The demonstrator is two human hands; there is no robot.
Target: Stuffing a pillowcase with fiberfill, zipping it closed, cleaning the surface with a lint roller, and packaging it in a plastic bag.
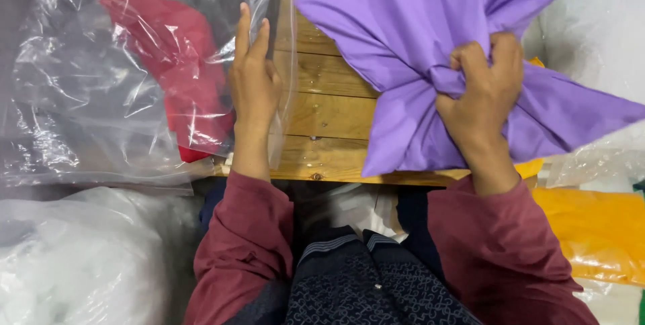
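Garment packing workshop: clear plastic bags (101, 97) holding folded cloth piling at left, wooden worktable (329, 117) showing at centre.

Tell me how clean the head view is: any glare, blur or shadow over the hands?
Head view: sharp, evenly lit; white glare streaks on the clear plastic bag veil the red cloth; left hand and right hand, fisted in purple cloth, read clearly; only soft shadow below the table edge.
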